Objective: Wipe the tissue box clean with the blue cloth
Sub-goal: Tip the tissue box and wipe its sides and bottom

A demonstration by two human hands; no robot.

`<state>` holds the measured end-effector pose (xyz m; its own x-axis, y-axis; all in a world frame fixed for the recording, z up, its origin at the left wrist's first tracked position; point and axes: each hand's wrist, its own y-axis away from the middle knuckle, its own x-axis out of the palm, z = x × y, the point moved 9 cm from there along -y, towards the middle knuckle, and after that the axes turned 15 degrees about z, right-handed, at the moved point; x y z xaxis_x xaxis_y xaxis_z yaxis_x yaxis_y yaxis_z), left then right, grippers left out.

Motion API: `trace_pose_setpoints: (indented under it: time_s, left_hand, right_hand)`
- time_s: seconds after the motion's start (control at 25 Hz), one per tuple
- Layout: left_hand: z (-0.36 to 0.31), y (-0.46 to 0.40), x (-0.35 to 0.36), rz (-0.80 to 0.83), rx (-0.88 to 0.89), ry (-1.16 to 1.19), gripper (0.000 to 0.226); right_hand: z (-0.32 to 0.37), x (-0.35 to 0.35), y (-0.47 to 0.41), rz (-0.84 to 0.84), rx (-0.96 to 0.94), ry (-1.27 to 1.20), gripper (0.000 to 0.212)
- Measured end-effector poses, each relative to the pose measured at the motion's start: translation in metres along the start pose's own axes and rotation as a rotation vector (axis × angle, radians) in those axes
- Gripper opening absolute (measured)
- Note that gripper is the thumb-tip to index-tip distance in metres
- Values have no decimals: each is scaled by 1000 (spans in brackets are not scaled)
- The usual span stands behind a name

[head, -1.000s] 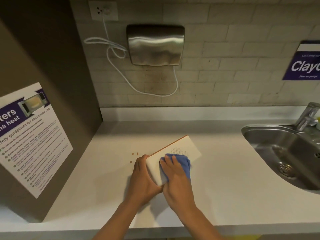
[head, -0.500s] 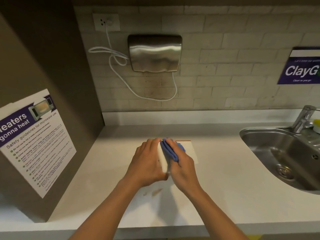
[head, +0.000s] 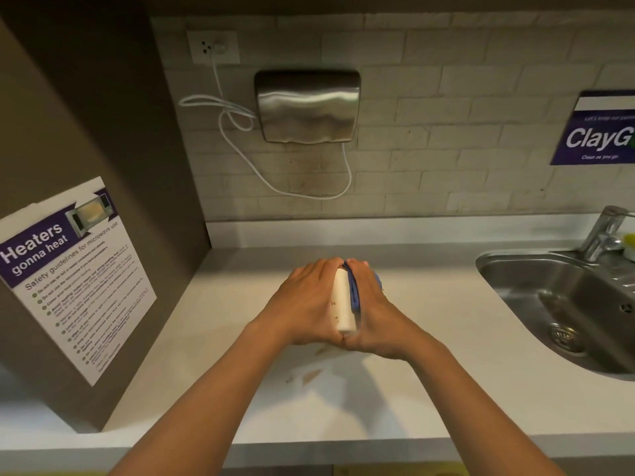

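Mid-counter (head: 429,338), I see tissue box (head: 342,304) on edge, left hand (head: 302,304) gripping it, right hand (head: 372,310) pressing blue cloth (head: 354,297) against right face. Risk, I judge: sideways push tips box.

Open countertop (head: 429,389) is left on all sides of the hands; passage is blocked left by the brown panel (head: 113,187), right by the sink (head: 563,304).
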<state>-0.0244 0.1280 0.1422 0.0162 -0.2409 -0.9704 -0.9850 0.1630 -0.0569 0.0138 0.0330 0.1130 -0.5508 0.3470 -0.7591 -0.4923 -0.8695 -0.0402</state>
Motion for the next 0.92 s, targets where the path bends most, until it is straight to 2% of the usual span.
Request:
trace_pose_setpoints:
  time_s: [0.12, 0.32, 0.48, 0.6, 0.8, 0.92]
  left_hand:
    - [-1, 0, 1, 66, 14, -8, 112]
    - [13, 14, -9, 70, -32, 32, 136]
    - [46, 28, -2, 126, -79, 105, 119]
    - [55, 27, 11, 83, -81, 242, 106]
    - [52, 24, 26, -16, -79, 369, 107]
    - [44, 15, 25, -99, -103, 366, 108]
  right_hand:
    - [4, -11, 2, -91, -54, -21, 99]
    - [-7, -13, 6, -88, -46, -100, 101]
    - [-18, -16, 12, -86, -25, -162, 102]
    - [-16, -14, 11, -68, -38, -198, 104]
    - [-33, -13, 16, -17, -8, -330, 106]
    - [-45, -16, 22, -65, 7, -483, 92]
